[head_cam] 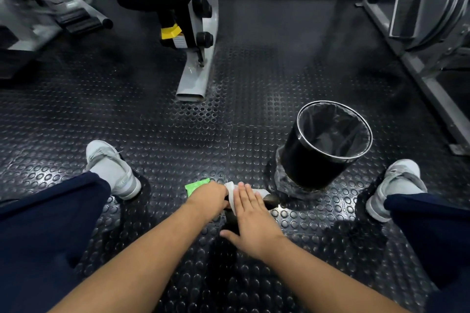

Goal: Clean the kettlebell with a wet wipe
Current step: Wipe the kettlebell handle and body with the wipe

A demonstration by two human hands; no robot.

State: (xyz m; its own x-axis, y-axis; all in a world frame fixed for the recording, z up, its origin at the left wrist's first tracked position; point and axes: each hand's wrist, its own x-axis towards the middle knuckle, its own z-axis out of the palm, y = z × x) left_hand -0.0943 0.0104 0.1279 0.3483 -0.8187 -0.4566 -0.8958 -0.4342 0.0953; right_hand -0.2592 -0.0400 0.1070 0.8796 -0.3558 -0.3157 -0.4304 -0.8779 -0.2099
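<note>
Rubber floor point(178, 134), black and studded, carries everything between the person's spread legs. Nearest, the right grip point(251, 218) is laid flat, fingers straight and together, on top of the kettlebell point(271, 201). The kettlebell is set on the floor just near and left of the bin and is almost wholly covered by both grips.

Just left and slightly farther, the left grip point(209, 195) is curled closed. The white wipe point(232, 192) appears to be pinched in it and draped over the kettlebell.

Wiping is judged to be under way. It would be done best with the kettlebell steadied by the flat right grip while the wipe is drawn firmly round handle and body. The wipe should be refolded to a fresh face, and the underside reached by tipping the kettlebell.

Beyond the left grip a green pack point(197, 185) is partly hidden. Farther right, the lined bin point(305, 160) is placed within reach for the used wipe.

The kettlebell's shape, handle and any dirt cannot be made out. Whether the left fingers also enclose the handle cannot be told.
</note>
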